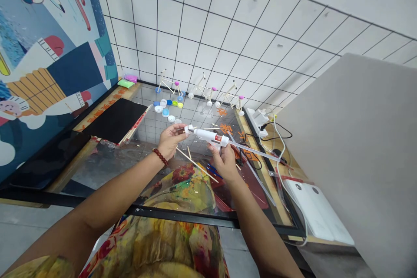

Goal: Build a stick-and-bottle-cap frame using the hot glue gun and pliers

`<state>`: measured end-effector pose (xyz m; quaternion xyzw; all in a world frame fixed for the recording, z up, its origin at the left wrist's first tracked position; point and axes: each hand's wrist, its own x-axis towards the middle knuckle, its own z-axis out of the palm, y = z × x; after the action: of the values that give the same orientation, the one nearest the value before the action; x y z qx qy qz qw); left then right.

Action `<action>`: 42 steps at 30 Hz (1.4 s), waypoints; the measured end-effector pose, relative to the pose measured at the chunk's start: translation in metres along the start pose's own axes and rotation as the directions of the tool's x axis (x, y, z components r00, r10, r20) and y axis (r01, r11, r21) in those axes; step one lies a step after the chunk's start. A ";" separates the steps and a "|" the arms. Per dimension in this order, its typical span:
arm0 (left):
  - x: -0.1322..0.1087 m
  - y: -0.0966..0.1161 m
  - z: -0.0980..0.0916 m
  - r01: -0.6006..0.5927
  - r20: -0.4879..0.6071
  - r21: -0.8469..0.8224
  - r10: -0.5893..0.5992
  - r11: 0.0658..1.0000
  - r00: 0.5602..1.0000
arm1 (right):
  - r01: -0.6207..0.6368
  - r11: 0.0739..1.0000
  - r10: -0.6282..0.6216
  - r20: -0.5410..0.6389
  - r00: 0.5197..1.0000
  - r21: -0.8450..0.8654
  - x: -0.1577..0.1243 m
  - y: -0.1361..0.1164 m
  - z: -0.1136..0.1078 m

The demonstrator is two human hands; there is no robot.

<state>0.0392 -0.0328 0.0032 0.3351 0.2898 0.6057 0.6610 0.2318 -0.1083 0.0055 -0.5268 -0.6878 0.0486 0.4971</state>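
My right hand is wrapped round the handle of a white hot glue gun, whose nozzle points left. A long clear glue stick sticks out of its back end. Pinched in my left hand is a small white bottle cap, right at the nozzle; whether the two touch I cannot tell. Below my hands, thin wooden sticks lie on the glossy tabletop. Blue-handled scissors lie partly hidden beside my right hand.
Three small stick models with cap wheels stand along the tiled wall. Several coloured caps lie before them. A black board rests at the left. A white power strip with cables lies at the right, near white boxes.
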 end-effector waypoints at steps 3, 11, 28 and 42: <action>-0.001 0.000 0.000 -0.025 -0.003 0.029 0.025 0.999 1.000 | 0.002 1.000 -0.002 0.003 1.000 -0.018 0.000 0.000 -0.001; -0.003 0.002 0.003 -0.029 -0.003 0.072 0.030 0.997 1.000 | 0.025 0.999 -0.024 0.022 0.999 -0.040 0.001 0.000 -0.002; 0.000 0.001 0.001 -0.023 -0.005 0.004 0.024 1.000 1.000 | 0.065 0.995 -0.065 0.005 0.998 -0.079 0.001 -0.002 -0.002; 0.001 0.000 -0.001 0.011 -0.006 -0.026 -0.011 1.000 1.000 | 0.057 0.995 -0.058 0.001 0.998 -0.085 0.000 0.001 -0.002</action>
<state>0.0385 -0.0319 0.0030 0.3232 0.2856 0.6067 0.6678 0.2336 -0.1087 0.0057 -0.5274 -0.7037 0.0046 0.4760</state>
